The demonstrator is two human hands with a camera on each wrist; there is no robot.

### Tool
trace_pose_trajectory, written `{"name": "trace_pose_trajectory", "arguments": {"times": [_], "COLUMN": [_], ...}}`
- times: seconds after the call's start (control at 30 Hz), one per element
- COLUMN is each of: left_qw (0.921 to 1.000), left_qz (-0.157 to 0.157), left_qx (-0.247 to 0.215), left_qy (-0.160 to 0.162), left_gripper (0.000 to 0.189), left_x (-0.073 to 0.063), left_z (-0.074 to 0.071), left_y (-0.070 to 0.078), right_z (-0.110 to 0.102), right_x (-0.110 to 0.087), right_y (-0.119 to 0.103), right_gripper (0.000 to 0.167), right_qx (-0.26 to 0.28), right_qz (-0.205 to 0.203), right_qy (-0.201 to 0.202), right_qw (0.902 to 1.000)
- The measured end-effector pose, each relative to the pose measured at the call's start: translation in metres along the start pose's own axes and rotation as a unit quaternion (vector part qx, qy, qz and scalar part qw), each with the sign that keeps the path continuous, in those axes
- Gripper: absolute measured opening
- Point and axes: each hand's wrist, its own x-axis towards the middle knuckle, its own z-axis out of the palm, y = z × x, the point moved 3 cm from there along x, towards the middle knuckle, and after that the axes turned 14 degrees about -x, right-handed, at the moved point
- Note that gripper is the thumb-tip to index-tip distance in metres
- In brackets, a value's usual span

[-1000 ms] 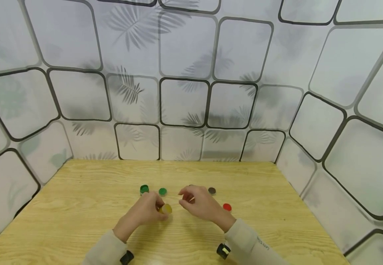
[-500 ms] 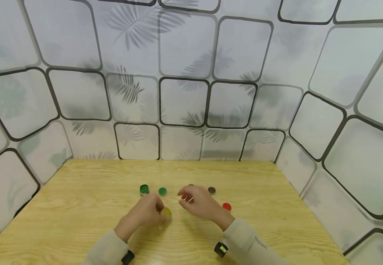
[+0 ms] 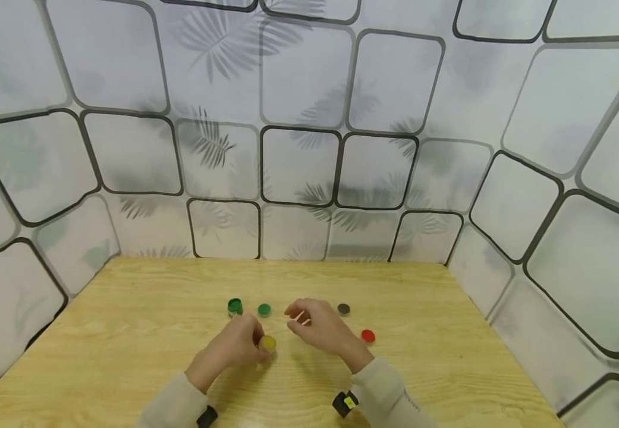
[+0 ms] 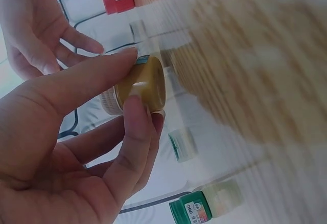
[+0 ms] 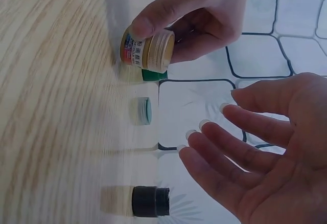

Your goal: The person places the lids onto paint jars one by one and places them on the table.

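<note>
In the head view my left hand (image 3: pixel 236 342) grips a small yellow paint jar (image 3: pixel 267 343) a little above the table, with the lid facing up. The left wrist view has the thumb and fingers around the yellow body of the jar (image 4: pixel 143 86). Its clear ridged lid (image 5: pixel 161 50) is on, as the right wrist view shows. To the right of the jar hovers my right hand (image 3: pixel 317 324), its fingers loosely bent and holding nothing. A green paint jar (image 3: pixel 235 307) without its lid stands beyond my left hand, and a green lid (image 3: pixel 264 310) lies beside it.
A dark lid (image 3: pixel 343 310) and a red jar (image 3: pixel 368 336) are on the wooden table (image 3: pixel 427 368) right of my right hand. The black jar (image 5: pixel 148 201) appears in the right wrist view. A patterned cloth wall (image 3: pixel 298 232) encloses the table's far and side edges.
The yellow jar has turned in my left hand, so its lid faces more upward. My right hand has shifted slightly left and now hides the dark object behind it.
</note>
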Motion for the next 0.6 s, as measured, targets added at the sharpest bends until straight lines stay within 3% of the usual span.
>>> {"name": "trace_pose_trajectory", "arguments": {"times": [0.2, 0.4, 0.6], "left_qw": [0.9999, 0.9996, 0.9968], "left_qz": [0.003, -0.012, -0.049], "left_qx": [0.014, 0.023, 0.048], "left_qy": [0.005, 0.013, 0.042], "left_gripper": [0.026, 0.020, 0.044], "left_x": [0.002, 0.001, -0.005], "left_z": [0.000, 0.000, -0.022], "left_y": [0.000, -0.002, -0.004], "right_z": [-0.003, -0.011, -0.015], "right_x": [-0.002, -0.001, -0.003], "right_y": [0.001, 0.003, 0.000], "right_gripper": [0.019, 0.016, 0.016], "right_qx": [0.012, 0.009, -0.001], "right_qz": [-0.003, -0.004, -0.005], "right_qy": [0.013, 0.028, 0.027], "right_qw": [0.9998, 0.9996, 0.9996]}}
